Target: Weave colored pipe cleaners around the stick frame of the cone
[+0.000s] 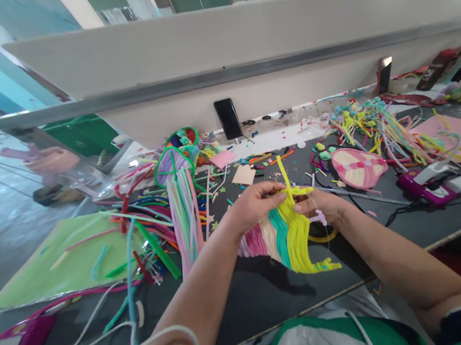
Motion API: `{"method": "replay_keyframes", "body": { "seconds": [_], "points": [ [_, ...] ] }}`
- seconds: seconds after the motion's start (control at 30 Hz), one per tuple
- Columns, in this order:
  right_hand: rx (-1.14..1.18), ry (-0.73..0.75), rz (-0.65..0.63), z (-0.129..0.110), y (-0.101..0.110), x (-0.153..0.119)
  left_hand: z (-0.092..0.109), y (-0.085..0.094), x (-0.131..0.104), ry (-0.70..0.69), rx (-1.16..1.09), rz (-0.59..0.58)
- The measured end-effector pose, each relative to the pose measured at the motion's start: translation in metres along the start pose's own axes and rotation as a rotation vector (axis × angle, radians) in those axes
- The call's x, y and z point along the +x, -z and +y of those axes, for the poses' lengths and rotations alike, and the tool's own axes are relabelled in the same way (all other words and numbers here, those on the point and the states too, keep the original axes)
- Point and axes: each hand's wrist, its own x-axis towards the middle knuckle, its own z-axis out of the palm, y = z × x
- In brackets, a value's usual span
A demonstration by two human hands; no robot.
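Both of my hands are at a striped piece made of pipe cleaners (282, 239), with bands of purple, pink, cream, teal and yellow, held above the dark table. My left hand (258, 203) pinches its upper edge, where a yellow pipe cleaner (284, 174) sticks up. My right hand (317, 203) has its fingers closed on the yellow end at the right. A small lilac twisted piece (319, 217) hangs beside the right fingers, with a thin strand trailing below it. The fingertips partly hide the yellow edge.
Left of my hands lie a bundle of pastel pipe cleaners (185, 218) and a green sheet (67, 256). A phone (227, 119) leans on the white divider. To the right are a pink leaf-shaped piece (359, 168), a purple power strip (426, 189) with cables, and a tangled pile (372, 122).
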Motion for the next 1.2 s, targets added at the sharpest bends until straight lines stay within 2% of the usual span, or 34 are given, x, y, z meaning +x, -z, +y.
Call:
{"method": "replay_keyframes", "body": {
  "seconds": [0.4,0.77,1.07,1.2],
  "points": [
    [0.071,0.052,0.061,-0.004,-0.006,0.001,-0.007,-0.015,0.001,0.025,-0.227,0.063],
    [0.028,0.046,0.076,0.003,0.001,0.003,-0.011,-0.017,0.003,0.060,-0.226,0.093],
    [-0.006,0.081,0.086,0.004,0.001,0.005,-0.008,-0.018,0.000,0.070,-0.213,0.061],
    [-0.030,0.076,0.089,0.004,-0.002,0.006,-0.013,-0.016,0.002,0.094,-0.223,0.086]
  ]
}}
